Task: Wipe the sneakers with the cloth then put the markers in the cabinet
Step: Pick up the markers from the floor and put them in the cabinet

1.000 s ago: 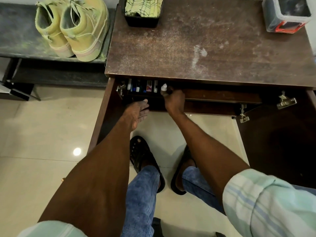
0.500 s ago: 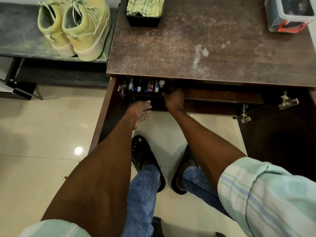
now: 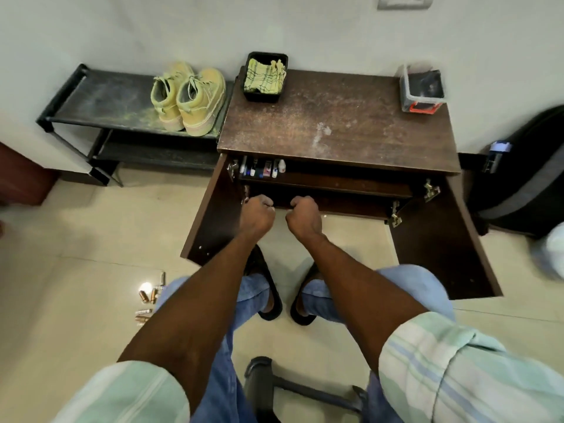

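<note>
Both grips, left hand (image 3: 255,215) and right hand (image 3: 304,216), fisted, empty.

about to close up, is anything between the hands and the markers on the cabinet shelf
Nothing visible. Both cabinet doors stand open, and the markers sit at the shelf's left front edge, just beyond the left hand and right hand. Both hands are curled and hold nothing, with open space up to the shelf.
</note>
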Demonstrator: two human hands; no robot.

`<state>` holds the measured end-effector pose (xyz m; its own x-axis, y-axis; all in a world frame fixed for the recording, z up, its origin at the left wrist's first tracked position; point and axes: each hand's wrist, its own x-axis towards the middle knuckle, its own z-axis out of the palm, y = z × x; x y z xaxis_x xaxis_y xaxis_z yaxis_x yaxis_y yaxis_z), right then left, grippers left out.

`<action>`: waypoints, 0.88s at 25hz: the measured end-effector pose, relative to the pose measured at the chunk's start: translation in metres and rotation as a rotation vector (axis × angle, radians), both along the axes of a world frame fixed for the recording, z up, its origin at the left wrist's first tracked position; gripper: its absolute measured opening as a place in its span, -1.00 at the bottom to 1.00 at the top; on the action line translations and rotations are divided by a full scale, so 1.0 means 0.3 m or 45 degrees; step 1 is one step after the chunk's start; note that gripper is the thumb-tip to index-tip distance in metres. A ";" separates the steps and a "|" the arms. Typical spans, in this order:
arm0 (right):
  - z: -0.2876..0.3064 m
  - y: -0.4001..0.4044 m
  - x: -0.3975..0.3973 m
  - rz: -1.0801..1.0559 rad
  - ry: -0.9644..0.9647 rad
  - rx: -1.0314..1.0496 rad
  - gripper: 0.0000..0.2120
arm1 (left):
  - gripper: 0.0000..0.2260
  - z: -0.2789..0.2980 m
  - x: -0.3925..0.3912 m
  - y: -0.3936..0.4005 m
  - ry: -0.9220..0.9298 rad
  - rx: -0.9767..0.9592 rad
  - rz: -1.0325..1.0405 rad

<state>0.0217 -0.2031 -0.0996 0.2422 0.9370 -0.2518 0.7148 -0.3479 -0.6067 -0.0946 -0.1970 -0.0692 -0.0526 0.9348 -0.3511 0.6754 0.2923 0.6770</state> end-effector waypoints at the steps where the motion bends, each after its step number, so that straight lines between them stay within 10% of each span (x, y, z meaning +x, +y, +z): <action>1: 0.048 -0.046 -0.003 0.024 -0.008 0.008 -0.76 | -0.81 0.031 -0.010 -0.061 0.003 0.003 0.014; 11: 0.342 -0.453 -0.180 0.380 0.031 0.069 -0.92 | -0.81 0.223 -0.199 -0.538 0.100 -0.038 0.260; 22: 0.093 -0.528 -0.754 0.982 -0.112 -0.242 -0.89 | -0.85 0.044 -0.789 -0.797 -0.029 -0.480 0.703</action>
